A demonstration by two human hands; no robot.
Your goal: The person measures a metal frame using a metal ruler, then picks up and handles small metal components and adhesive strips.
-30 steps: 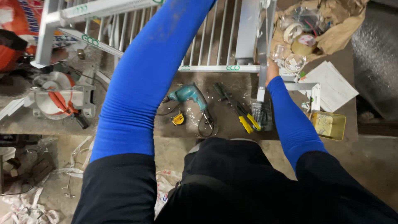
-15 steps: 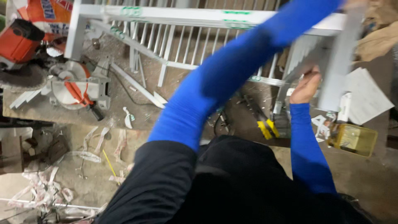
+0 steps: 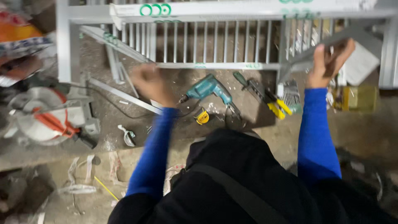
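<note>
A worker fits a grey bar [image 3: 319, 52] against a white railing [image 3: 215, 41] on a workshop floor.

Head view: the right hand [image 3: 329, 62] is clamped on the bar at the railing's right end; the left hand [image 3: 151, 85], blurred and seemingly curled on nothing, hangs near a teal drill [image 3: 207, 89]. Seating the bar likely needs both hands steady.

teal electric drill [image 3: 209, 89] on concrete floor [image 3: 365, 128] | yellow tape measure [image 3: 202, 117] just below it | yellow-handled pliers [image 3: 275, 105] to its right | miter saw with orange guard [image 3: 47, 118] at left | yellow box [image 3: 360, 98] at right
</note>
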